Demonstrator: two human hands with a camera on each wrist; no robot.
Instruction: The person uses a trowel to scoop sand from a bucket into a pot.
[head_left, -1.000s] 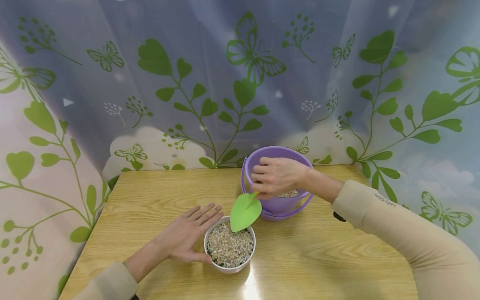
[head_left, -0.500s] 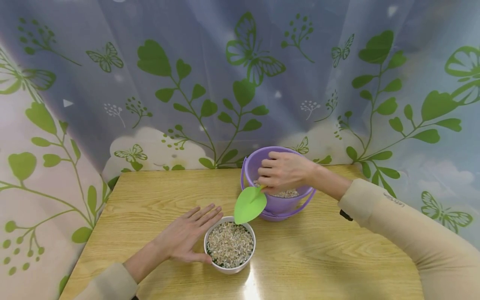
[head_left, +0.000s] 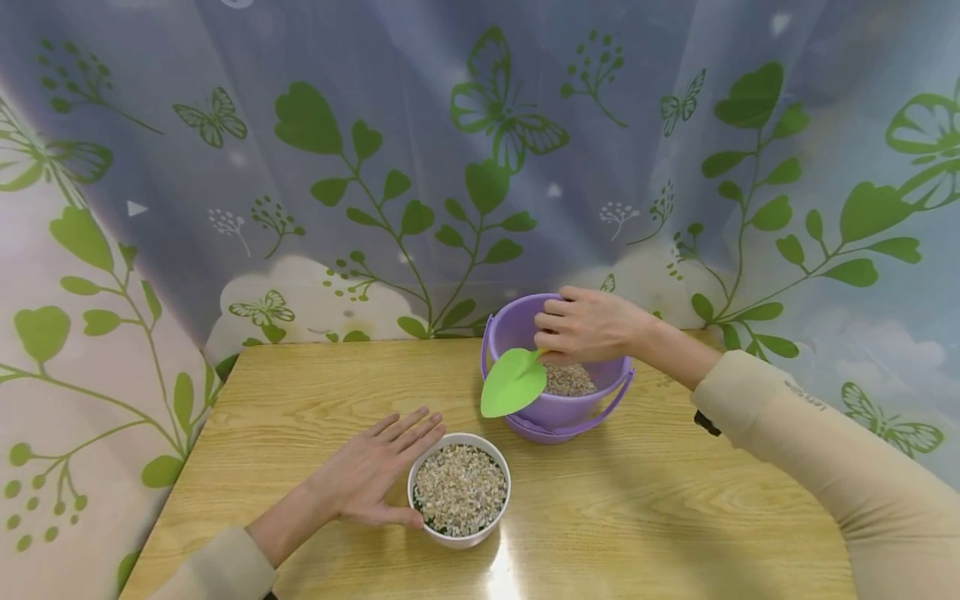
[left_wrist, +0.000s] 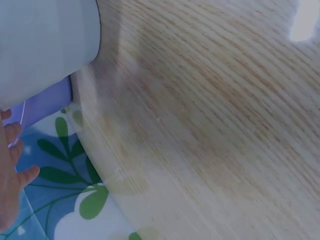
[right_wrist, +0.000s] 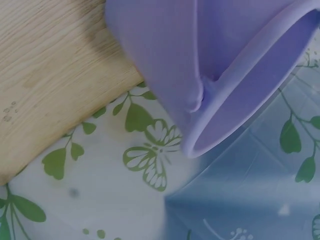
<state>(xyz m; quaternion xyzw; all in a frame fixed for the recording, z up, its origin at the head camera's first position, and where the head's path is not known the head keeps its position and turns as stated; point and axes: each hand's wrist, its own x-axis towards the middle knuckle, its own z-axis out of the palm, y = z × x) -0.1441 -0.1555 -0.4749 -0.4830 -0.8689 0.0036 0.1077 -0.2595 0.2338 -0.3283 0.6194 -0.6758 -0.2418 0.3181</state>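
A small white pot [head_left: 460,492] full of pale gravel stands on the wooden table [head_left: 645,508]. My left hand [head_left: 375,477] lies flat beside it, fingers straight, touching its left wall; the pot's wall [left_wrist: 45,45] fills the upper left of the left wrist view. Behind it sits a purple bucket [head_left: 558,408] holding gravel [head_left: 567,379]. My right hand [head_left: 588,325] hovers over the bucket's mouth and pinches the handle of a green leaf-shaped scoop [head_left: 513,382], whose blade hangs over the bucket's left rim. The bucket's wall [right_wrist: 165,65] shows in the right wrist view.
A curtain [head_left: 420,150] printed with green leaves and butterflies surrounds the table on the back and both sides. The bucket's handle [head_left: 570,429] hangs down over its front. Bare wood lies to the right and left of the pot.
My right hand has lifted the green scoop away from over the white pot, up and back to the purple bucket. The left hand and pot have stayed put.
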